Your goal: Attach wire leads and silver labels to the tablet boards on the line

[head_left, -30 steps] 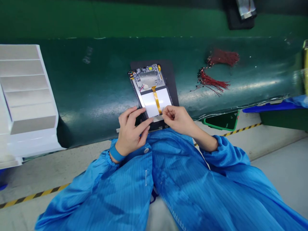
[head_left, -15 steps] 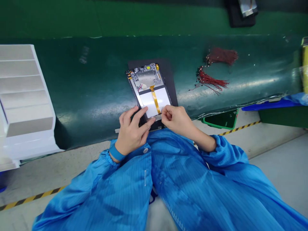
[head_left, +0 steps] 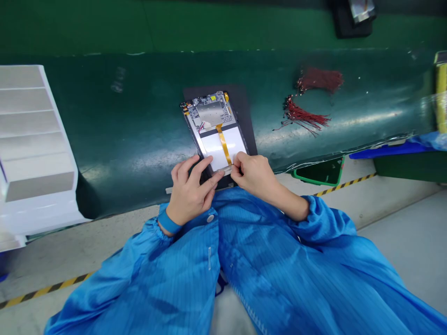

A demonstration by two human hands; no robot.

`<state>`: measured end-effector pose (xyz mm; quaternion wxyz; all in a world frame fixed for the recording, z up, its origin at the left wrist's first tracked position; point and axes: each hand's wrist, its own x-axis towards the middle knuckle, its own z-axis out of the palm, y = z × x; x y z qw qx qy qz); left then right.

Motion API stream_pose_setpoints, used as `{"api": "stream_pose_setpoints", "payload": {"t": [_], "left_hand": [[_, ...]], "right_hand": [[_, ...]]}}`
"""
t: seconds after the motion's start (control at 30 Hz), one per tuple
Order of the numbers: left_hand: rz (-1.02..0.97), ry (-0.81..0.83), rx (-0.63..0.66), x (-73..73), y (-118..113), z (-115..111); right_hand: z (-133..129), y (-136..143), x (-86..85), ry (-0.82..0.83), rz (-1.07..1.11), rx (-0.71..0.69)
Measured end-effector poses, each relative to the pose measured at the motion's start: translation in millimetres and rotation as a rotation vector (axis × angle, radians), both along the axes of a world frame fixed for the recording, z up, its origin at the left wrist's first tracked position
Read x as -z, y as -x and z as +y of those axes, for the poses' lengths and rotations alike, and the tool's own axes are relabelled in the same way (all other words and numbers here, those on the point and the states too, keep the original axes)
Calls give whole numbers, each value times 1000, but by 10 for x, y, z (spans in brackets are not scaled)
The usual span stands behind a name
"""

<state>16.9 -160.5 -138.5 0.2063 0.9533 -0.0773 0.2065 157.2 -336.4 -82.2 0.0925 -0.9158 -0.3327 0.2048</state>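
An opened tablet (head_left: 209,113) lies on a dark mat (head_left: 245,111), its circuit board bare at the far end. The white battery (head_left: 213,151) fills its near part, with an amber flat cable (head_left: 224,144) running down across it. My left hand (head_left: 190,188) rests on the near left corner, fingers spread, thumb on the battery's near edge. A pale, translucent strip of tape (head_left: 226,170) runs along that edge from the thumb to my right hand (head_left: 254,174). My right hand's thumb and forefinger are pinched on the strip's right end; the fingertips are partly hidden.
Two bundles of thin red wires (head_left: 307,114) lie to the right on the green bench (head_left: 146,121). A white ridged tray (head_left: 38,135) stands at the left. At the back right is a black block (head_left: 352,28) with a silvery part on it. A green-rimmed bin (head_left: 323,172) sits below the bench edge.
My right hand has shifted slightly left along the battery's near edge, still pinched. My left hand stays in place on the tablet. The whole view has moved a little.
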Motion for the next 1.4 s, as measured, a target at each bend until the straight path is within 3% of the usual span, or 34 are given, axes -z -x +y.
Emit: {"api": "stream_pose_setpoints", "payload": {"t": [0.2,0.43,0.67,0.8,0.93,1.07,1.13,1.27,1.4], "left_hand": [[26,14,18,-86,-27,26],[158,-59,140,-210,-419,-127],[252,-162,171,-306,-145,156],[238,-213,205,-313,-212,124],[249,-209,218,-298,-296,76],[301,-201,166,-314,-194,188],[330,-193,158,-310,-137,234],[354,-205,170,-245,-56,264],[166,-125,162,-257,-74,196]], "right_hand": [[-7,-99,-124,79,-34,-19],[-142,-239,-111,-64,77,-49],[-105,-219,-75,-59,79,-7],[-107,-243,-83,-134,101,-29],[-359,-535,-50,-323,202,-2],[-784,-1047,99,-360,-188,178],[-918,-1248,201,-286,-310,114],[-954,-1430,315,-159,-338,-38],[-886,-1410,276,-225,-335,-197]]}}
